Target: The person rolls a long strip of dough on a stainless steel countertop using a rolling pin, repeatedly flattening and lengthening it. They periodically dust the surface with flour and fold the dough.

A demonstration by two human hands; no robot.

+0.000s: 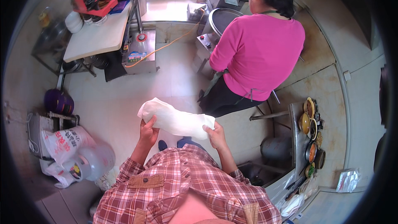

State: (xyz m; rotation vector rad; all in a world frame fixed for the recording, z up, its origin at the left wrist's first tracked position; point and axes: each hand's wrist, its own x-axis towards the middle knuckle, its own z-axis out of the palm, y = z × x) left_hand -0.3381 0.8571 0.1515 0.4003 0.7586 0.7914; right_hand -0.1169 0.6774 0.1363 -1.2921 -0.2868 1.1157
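A limp white sheet (pixel 177 119), either dough or cloth, stretches between my two hands in front of my body, above the floor. My left hand (pixel 149 130) grips its left end, thumb on top and the other fingers underneath. At the right end, my right hand (pixel 215 134) pinches the edge between thumb and fingers. The sheet's left end is folded and bulges upward, while its middle sags slightly.
A co-worker in a pink top (pixel 258 49) stands ahead at a round griddle (pixel 225 21). Bowls of ingredients (pixel 311 152) line the right-hand counter. At left are a worktable (pixel 99 39) with a red press (pixel 96 1), an orange cord (pixel 174 41), and a white sack (pixel 68 143).
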